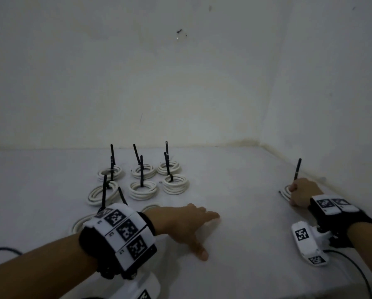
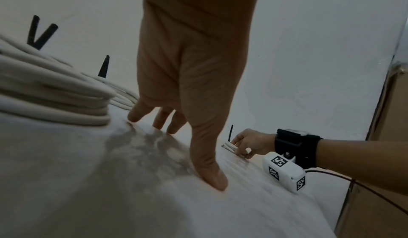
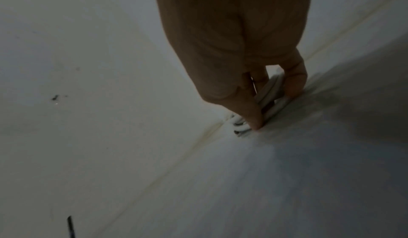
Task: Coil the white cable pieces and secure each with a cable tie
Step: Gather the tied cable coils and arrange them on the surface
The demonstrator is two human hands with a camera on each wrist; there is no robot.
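Several white cable coils (image 1: 143, 189), each bound with a black cable tie (image 1: 141, 170) whose tail sticks up, lie in rows at the middle left of the white table (image 1: 241, 262). My left hand (image 1: 189, 225) rests flat on the table to their right, fingers spread and holding nothing; its fingertips (image 2: 134, 118) touch the surface beside the nearest coil (image 2: 55, 100). At the far right, my right hand (image 1: 300, 190) grips another tied coil (image 1: 285, 193) that sits on the table, thumb and fingers (image 3: 253, 118) pinching its loops (image 3: 270, 93). Its tie tail (image 1: 297, 169) points upward.
The table stands in a corner, with a white wall (image 1: 180, 72) behind and another at the right. Black wrist-camera leads (image 1: 351, 268) trail over the near right and near left edges. Brown cardboard (image 2: 388, 119) stands beyond the table's right side.
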